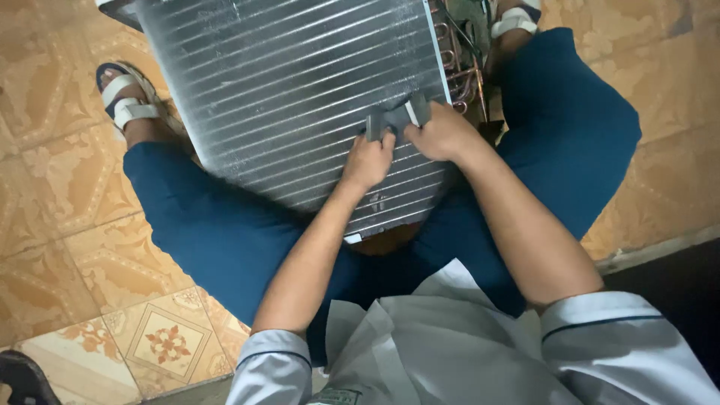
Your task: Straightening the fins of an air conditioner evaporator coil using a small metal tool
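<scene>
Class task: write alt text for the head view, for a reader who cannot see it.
Both hands, left hand and right hand, press a small grey tool against a finned metal coil leaning between the seated person's knees. Copper tubing shows at its right edge, above a patterned tile floor.

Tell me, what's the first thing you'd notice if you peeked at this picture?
The big silver finned metal panel fills the top middle, leaning between the person's knees in blue trousers. Right at its lower right part, the left hand and right hand meet on a small grey tool pressed to the fins. Copper tubes curl at the panel's right edge, above a patterned orange tile floor.
</scene>
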